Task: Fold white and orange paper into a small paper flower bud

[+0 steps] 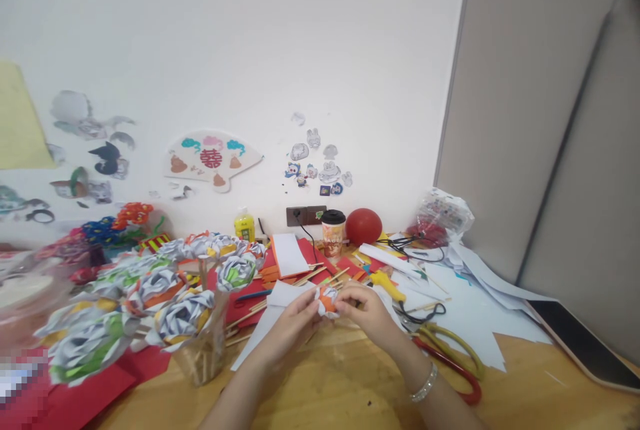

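Observation:
Between my two hands, above the wooden table, is a small paper flower (327, 299) with orange inner petals and white outer ones. My left hand (300, 312) is closed on its left side. The fingers of my right hand (361, 309) pinch its right edge. A wooden stick (339, 276) shows just behind the flower; whether it is joined to it I cannot tell. White paper (260, 333) lies by my left hand. Close to my right hand are a yellow glue gun (388, 287) and scissors with red and olive handles (467, 387).
Finished paper flowers (183, 317) fill a clear cup (203, 357) at left. Behind my hands are a lidded drink cup (333, 233), a red balloon (363, 227) and a yellow bottle (245, 224). White sheets (465, 313) and a dark tablet-like device (585, 343) lie at right.

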Available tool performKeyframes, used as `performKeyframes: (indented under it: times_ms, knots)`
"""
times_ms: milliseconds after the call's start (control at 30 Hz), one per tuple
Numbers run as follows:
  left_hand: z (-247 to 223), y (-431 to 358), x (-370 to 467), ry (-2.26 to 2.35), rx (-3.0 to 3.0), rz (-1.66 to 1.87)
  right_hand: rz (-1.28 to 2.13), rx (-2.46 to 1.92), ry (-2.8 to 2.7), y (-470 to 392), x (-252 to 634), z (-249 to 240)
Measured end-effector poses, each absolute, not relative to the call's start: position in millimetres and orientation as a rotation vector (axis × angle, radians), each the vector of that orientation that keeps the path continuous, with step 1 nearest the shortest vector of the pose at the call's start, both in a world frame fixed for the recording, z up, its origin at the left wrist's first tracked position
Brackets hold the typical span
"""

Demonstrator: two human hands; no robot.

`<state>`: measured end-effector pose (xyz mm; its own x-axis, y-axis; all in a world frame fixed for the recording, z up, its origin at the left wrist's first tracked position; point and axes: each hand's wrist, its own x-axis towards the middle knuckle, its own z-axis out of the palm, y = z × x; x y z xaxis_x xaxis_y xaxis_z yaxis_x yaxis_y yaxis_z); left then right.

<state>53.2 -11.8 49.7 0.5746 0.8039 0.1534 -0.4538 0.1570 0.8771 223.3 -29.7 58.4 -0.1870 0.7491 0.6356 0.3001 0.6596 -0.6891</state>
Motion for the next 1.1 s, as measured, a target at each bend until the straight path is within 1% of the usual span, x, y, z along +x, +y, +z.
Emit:
performKeyframes:
  times_ms: [467, 733, 833, 1000, 1067, 1100]
  knots:
    - [43.6, -7.9, 52.9, 0.389, 1.089, 0.931, 0.557, -0.889, -1.718, -27.4, 221.8, 54.6]
    - [46.6, -7.5, 54.4, 0.381, 1.103, 0.937, 0.506, -0.913, -1.764, -27.4, 222.7, 55.3]
    - [48.8, -8.7, 54.7, 0.406, 1.114, 0.956, 0.264, -0.857, -1.879, -27.9, 226.0, 58.3]
    - [46.8, -8.2, 55.1, 0.457, 1.164, 0.962, -0.448, -0.804, -2.022, -29.0, 227.5, 58.6]
    - [45.2, -7.5, 55.4, 0.468, 1.157, 0.968, -0.591, -0.83, -2.039, -30.0, 225.8, 58.0]
    - [44.9, -7.3, 55.5, 0.478, 1.139, 0.978, -0.61, -0.843, -2.048, -30.5, 225.1, 57.6]
